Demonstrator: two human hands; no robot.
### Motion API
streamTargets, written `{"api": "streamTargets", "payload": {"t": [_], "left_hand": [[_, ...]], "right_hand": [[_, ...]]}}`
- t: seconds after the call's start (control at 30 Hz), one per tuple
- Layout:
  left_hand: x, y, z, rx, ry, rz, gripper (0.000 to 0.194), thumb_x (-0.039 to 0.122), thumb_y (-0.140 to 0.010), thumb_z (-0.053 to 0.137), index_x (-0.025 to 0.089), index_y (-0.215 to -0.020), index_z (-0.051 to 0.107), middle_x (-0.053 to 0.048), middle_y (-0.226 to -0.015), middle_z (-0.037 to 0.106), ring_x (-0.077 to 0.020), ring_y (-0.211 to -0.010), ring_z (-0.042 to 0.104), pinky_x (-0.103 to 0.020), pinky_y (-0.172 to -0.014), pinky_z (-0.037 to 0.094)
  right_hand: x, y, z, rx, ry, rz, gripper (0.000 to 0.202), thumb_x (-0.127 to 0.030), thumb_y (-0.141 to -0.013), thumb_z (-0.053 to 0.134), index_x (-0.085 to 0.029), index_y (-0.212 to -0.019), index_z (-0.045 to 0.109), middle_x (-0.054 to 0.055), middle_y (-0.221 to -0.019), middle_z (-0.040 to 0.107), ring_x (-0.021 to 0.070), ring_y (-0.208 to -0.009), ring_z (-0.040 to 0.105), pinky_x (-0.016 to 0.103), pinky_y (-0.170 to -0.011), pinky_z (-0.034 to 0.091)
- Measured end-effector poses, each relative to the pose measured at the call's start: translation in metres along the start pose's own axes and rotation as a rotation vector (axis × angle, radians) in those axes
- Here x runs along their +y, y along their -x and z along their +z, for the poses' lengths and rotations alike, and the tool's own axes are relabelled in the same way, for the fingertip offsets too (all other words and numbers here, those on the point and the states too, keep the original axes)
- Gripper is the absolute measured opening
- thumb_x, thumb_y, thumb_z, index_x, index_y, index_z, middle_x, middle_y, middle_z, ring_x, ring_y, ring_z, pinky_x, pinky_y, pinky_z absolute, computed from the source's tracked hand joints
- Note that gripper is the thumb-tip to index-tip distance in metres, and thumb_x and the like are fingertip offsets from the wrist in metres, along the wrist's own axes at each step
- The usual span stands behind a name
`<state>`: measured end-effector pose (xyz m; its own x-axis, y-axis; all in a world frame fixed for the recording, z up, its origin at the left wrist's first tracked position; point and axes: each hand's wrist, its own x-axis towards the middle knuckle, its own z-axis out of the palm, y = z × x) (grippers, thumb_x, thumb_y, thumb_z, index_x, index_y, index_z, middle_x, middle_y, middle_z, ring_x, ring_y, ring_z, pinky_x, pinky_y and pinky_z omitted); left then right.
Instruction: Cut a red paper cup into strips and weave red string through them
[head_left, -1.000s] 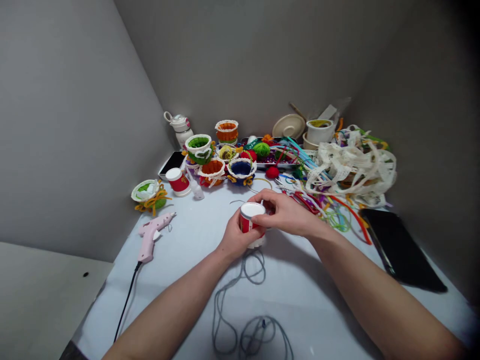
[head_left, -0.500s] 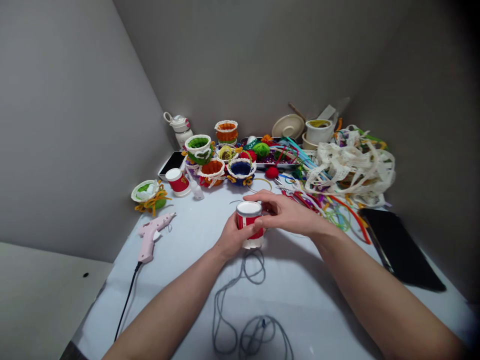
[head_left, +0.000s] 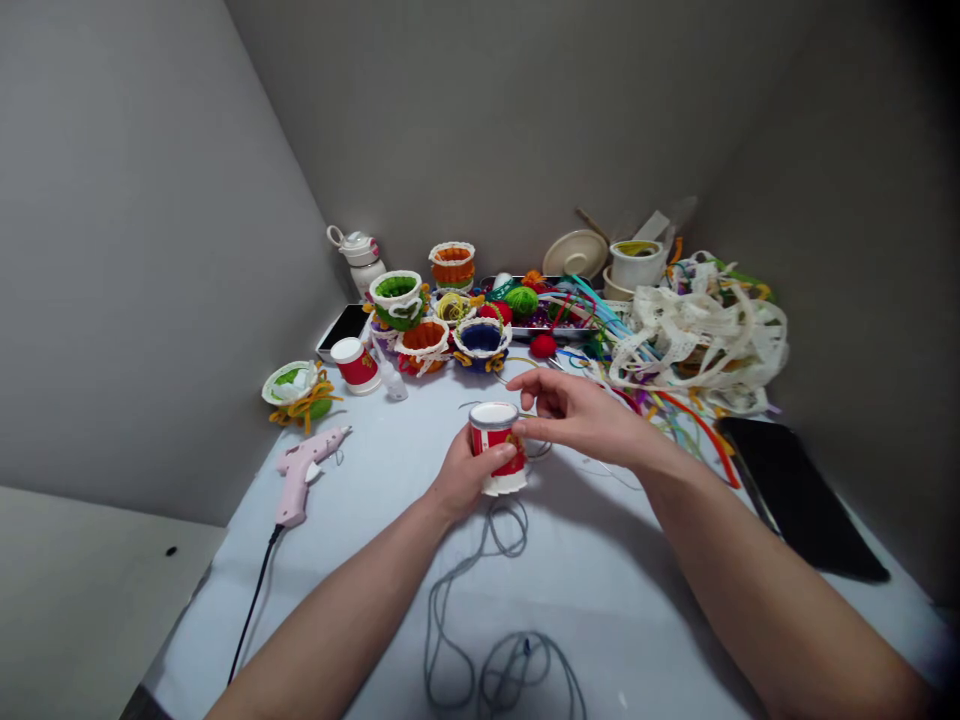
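My left hand (head_left: 463,474) is closed round the side of a red and white paper cup (head_left: 491,440), its thumb across the front. The cup stands upside down in my grip, its white base on top and its frilled rim below. Grey cord (head_left: 493,418) runs round the cup's upper edge. My right hand (head_left: 574,412) is at the cup's upper right, thumb by the edge and fingers apart, partly curled; I see nothing held in it. More loose grey cord (head_left: 450,590) lies in coils on the table in front of the cup.
A pink glue gun (head_left: 304,475) with a black cable lies left. Behind are a second paper cup (head_left: 355,366), a small bottle (head_left: 392,382) and several yarn-covered cups (head_left: 481,345). White lace (head_left: 697,335) and a black tablet-like slab (head_left: 802,500) are on the right.
My right hand has moved slightly right, its fingers lifting away from the cup's top edge. My left hand keeps holding the cup, which has shifted slightly left.
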<state>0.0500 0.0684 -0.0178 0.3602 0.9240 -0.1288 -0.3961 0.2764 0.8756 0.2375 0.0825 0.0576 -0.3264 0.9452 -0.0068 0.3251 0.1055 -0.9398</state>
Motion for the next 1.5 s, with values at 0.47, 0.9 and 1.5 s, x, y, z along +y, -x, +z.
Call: {"api": "streamTargets", "payload": {"t": [0.47, 0.9, 1.5], "left_hand": [[0.005, 0.003, 0.001, -0.080, 0.104, -0.101, 0.061, 0.044, -0.054, 0.093, 0.013, -0.100, 0.066, -0.008, -0.087, 0.072, -0.0204, -0.072, 0.068, -0.031, -0.067, 0.053], [0.010, 0.006, -0.006, -0.434, 0.206, -0.306, 0.062, 0.055, -0.051, 0.092, 0.015, -0.092, 0.068, -0.004, -0.076, 0.065, -0.0154, -0.063, 0.062, -0.033, -0.074, 0.052], [0.004, 0.000, 0.000, -0.087, -0.258, 0.075, 0.062, 0.034, -0.060, 0.092, 0.014, -0.112, 0.066, -0.010, -0.104, 0.073, -0.0247, -0.094, 0.067, -0.034, -0.085, 0.052]], "right_hand": [[0.000, 0.000, -0.001, 0.014, -0.082, -0.014, 0.041, -0.046, -0.076, 0.077, -0.018, -0.106, 0.070, 0.000, -0.080, 0.060, 0.0143, -0.071, 0.055, 0.029, -0.065, 0.044], [-0.004, 0.003, -0.003, -0.249, -0.217, 0.114, 0.050, -0.043, -0.076, 0.080, -0.019, -0.120, 0.073, 0.007, -0.111, 0.073, 0.0211, -0.099, 0.066, 0.032, -0.084, 0.053], [-0.001, -0.001, 0.010, -0.087, -0.087, 0.084, 0.039, -0.035, -0.068, 0.078, -0.020, -0.101, 0.064, 0.000, -0.082, 0.064, 0.0159, -0.073, 0.059, 0.028, -0.062, 0.046]]}}
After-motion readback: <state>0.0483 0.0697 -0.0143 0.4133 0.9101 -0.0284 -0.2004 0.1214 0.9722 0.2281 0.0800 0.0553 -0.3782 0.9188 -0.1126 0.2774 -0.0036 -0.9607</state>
